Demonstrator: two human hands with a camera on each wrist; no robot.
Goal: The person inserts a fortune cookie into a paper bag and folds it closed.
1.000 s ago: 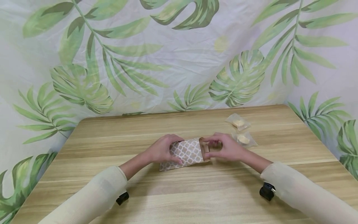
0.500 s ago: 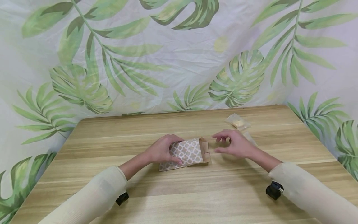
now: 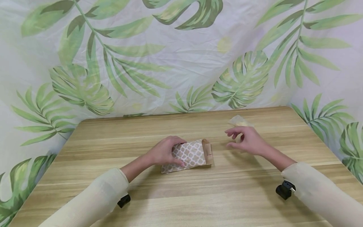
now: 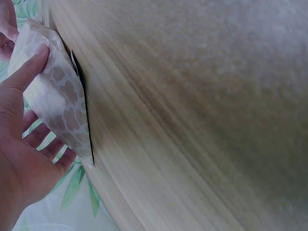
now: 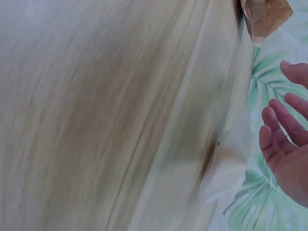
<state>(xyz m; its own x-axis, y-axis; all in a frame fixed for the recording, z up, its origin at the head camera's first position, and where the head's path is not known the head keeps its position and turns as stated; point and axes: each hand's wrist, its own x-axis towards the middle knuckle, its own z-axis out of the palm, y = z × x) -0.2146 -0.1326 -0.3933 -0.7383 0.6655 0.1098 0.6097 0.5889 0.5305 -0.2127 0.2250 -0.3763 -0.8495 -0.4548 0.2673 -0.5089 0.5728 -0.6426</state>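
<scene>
A small paper bag (image 3: 190,155) with a white-and-tan lattice print lies on the table, its mouth facing right and showing a plain brown inside. My left hand (image 3: 167,153) grips the bag across its closed end, thumb on the near side and fingers on the far side; the left wrist view shows the thumb pressed on the printed paper (image 4: 60,91). To the right of the bag, my right hand (image 3: 249,141) hovers with loosely bent fingers and nothing between them. Behind it, a translucent packet (image 3: 239,120) is partly covered by the hand.
The wooden table (image 3: 198,195) has its far edge against a leaf-patterned cloth (image 3: 181,63). In the right wrist view a blurred translucent packet (image 5: 224,173) lies near the table edge. A small black device (image 3: 285,190) hangs under the right sleeve.
My right hand has drawn out of the bag's mouth and moved right and back, over toward the packets, which it now largely covers. The left hand and bag have stayed in place.
</scene>
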